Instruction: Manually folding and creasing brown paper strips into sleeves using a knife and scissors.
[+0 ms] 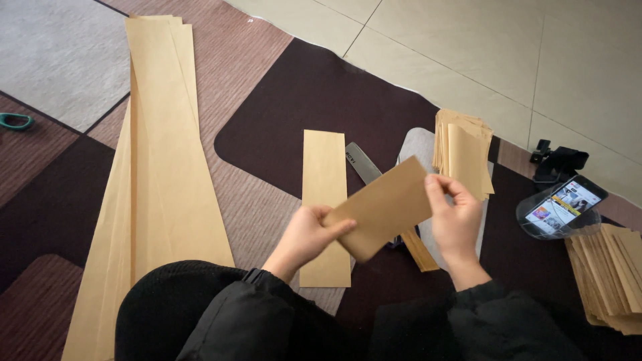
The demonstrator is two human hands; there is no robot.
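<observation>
My black sleeves (pixel 281 321) cut off the near ends of the long brown paper sheets (pixel 157 160) lying on the patchwork carpet (pixel 314 93), beside pale floor tiles (pixel 481 47). A knife blade (pixel 363 162) is half hidden behind the folded brown paper piece (pixel 384 207) that my left hand (pixel 304 237) and right hand (pixel 458 217) pinch above a flat strip (pixel 324 200). Right: folded stacks (pixel 463 154), a phone (pixel 565 202).

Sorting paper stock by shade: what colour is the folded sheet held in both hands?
The folded paper sheet is plain tan kraft brown, clearest in the head view.
</observation>
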